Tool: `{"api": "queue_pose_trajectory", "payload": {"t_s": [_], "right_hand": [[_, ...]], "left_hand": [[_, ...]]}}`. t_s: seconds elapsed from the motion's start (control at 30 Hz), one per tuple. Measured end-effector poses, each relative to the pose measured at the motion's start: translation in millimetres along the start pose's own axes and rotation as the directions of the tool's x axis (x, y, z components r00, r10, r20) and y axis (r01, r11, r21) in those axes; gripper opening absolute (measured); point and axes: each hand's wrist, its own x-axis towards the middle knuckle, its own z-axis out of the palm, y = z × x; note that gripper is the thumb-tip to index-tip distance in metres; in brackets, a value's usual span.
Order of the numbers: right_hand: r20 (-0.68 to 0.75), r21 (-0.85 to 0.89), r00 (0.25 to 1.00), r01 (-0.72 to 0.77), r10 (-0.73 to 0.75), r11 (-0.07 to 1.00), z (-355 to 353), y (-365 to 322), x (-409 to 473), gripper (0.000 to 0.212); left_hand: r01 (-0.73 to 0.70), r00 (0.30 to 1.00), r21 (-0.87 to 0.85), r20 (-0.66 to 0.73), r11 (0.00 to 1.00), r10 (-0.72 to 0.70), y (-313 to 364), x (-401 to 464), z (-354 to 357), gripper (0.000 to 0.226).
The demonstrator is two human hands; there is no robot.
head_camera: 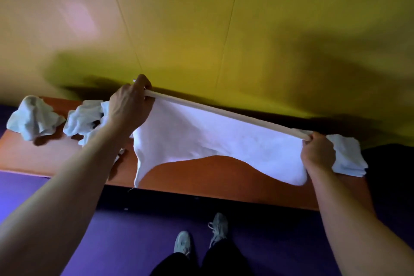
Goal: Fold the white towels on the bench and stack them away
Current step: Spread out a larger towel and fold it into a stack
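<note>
Your towel (215, 141) stretches lengthwise along the bench (201, 177), its top edge taut; your left hand (130, 107) and right hand (317, 150) each pinch a corner, arms outstretched.

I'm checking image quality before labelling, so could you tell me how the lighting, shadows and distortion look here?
Head view: the wall is warmly lit with a pinkish glare patch upper left; dark arm shadows fall across it. The floor is dim purple. Wide-angle bending curves the bench. The stretched towel stays fairly sharp.
</note>
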Motion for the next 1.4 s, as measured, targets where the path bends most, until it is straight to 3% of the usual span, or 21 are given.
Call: {"api": "queue_pose_trajectory", "payload": {"t_s": [0.2,0.27,0.37,0.47,0.57,0.73,0.83,0.93,1.13,1.3,1.4], "right_hand": [[0.235,0.052,0.947,-0.238,0.219,0.97,28,42,29,0.021],[0.181,0.079,0.96,-0.232,0.214,0.97,35,40,43,0.023],[0.078,0.285,0.986,-0.163,0.146,0.945,43,18,70,0.026],[0.026,0.416,0.998,-0.067,0.062,0.907,41,-7,101,0.032],[-0.118,0.498,0.993,0.035,0.028,0.867,32,-27,132,0.045],[-0.255,0.56,0.965,0.095,0.062,0.823,21,-23,156,0.029],[-0.236,0.612,0.97,0.105,0.053,0.784,30,-4,146,0.03],[-0.255,0.575,0.966,0.116,0.044,0.81,61,23,125,0.025],[-0.165,0.407,0.983,0.146,-0.085,0.901,162,85,62,0.022],[0.026,0.268,0.988,0.14,-0.152,0.953,234,133,5,0.01],[0.141,0.202,0.985,0.069,-0.098,0.977,266,157,-30,0.011]], "left_hand": [[0.16,0.987,-0.037,0.025,0.986,-0.159,-24,16,29,0.021],[0.193,0.98,0.009,0.05,0.981,-0.193,-33,22,39,0.02],[0.298,0.948,0.123,0.08,0.947,-0.309,-43,35,55,0.025],[0.471,0.879,0.105,0.026,0.876,-0.476,-46,55,65,0.028],[0.568,0.82,0.081,0.018,0.819,-0.571,-44,76,73,0.027],[0.438,0.897,-0.017,-0.059,0.899,-0.438,-38,84,89,0.02],[0.319,0.941,-0.104,-0.087,0.942,-0.328,-46,52,109,0.021],[0.312,0.94,-0.127,-0.102,0.942,-0.325,-62,6,145,0.022],[0.316,0.945,-0.026,0.101,0.948,-0.312,-107,-95,237,0.026],[0.38,0.881,0.023,0.298,0.925,-0.369,-127,-174,306,0.027],[0.413,0.826,0.062,0.394,0.909,-0.402,-138,-208,335,0.027]]}}
